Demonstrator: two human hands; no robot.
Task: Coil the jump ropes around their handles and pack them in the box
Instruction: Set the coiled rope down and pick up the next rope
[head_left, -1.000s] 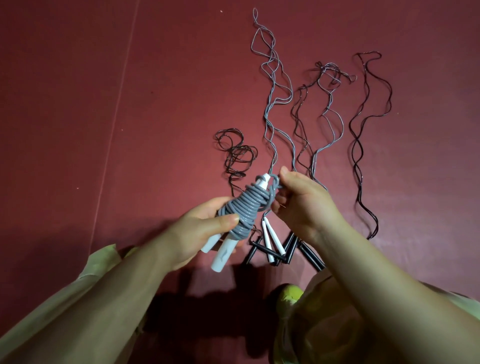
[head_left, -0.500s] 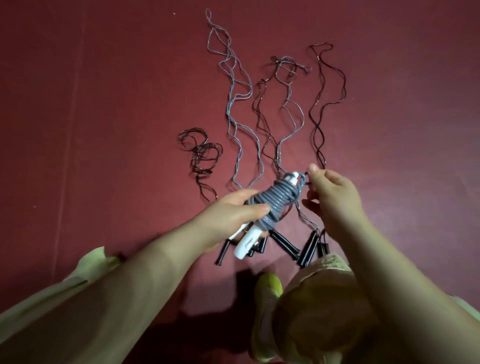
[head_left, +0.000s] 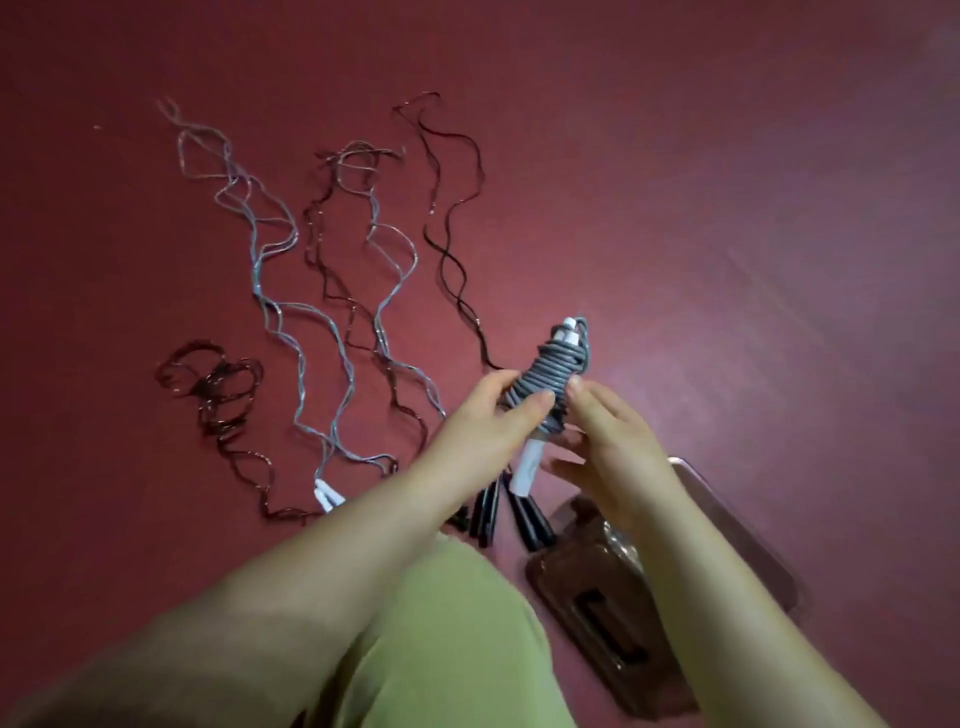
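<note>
The grey jump rope coiled tightly round its white plastic handles (head_left: 551, 379) is held up above the dark red floor (head_left: 727, 208); the left hand (head_left: 488, 421) has its grip closed round the lower coils, thumb across the front; the right hand (head_left: 608, 441) touches the bundle's right side with fairly straight fingers, its grip loose; the white handle ends stick out below both hands; loose grey and black jump ropes (head_left: 332, 291) lie wavy on the floor to the left; a clear plastic box (head_left: 597, 597) sits on the floor beneath the right forearm.
</note>
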